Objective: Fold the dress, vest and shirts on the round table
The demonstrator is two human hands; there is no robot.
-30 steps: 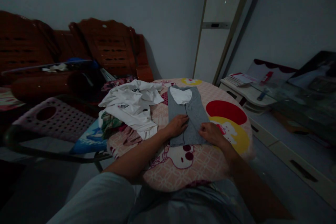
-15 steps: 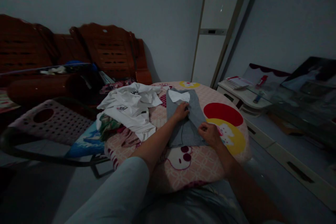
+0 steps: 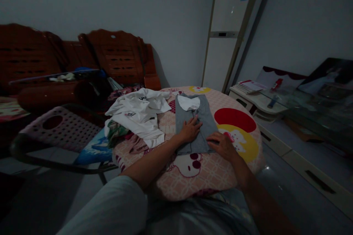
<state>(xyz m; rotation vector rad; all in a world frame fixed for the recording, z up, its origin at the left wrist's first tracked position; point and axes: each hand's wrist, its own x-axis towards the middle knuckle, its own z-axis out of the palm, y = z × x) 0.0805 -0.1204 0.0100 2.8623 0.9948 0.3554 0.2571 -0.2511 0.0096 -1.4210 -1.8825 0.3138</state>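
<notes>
The cardigan [image 3: 205,112] lies on the table [image 3: 220,176], in from the far edge and reaching toward the near edge, with its hem nearest the person. It is grey, laid flat, its long sides running away from the person, and a white patch [image 3: 189,102] shows at its neck end, toward the table's far edge. A dark line runs down its front.

The left hand [image 3: 190,130] rests palm down on the middle of the cardigan, its fingers stretched toward the neck end and a little apart. The right hand [image 3: 222,145] is at the cardigan's right side, close to the hem corner, nearer the table's right edge. Its fingers are bent and close together, pointing left over the grey cloth; whether they pinch any of it I cannot tell.

Toward the table's left edge, apart from the cardigan, a white shirt [image 3: 140,108] lies in a loose heap with dark lettering on it. A green garment [image 3: 117,132] and a dull pink one [image 3: 137,145] stick out from under its near side, at the table's left edge.

The table's cover is pink, with a red oval [image 3: 234,119] and a yellow one [image 3: 252,147] near its right edge. A chair [image 3: 73,126] with a perforated back stands just beyond the left edge, and a wooden sofa [image 3: 117,53] is behind it. Beyond the far edge rises a tall white unit [image 3: 219,60].
</notes>
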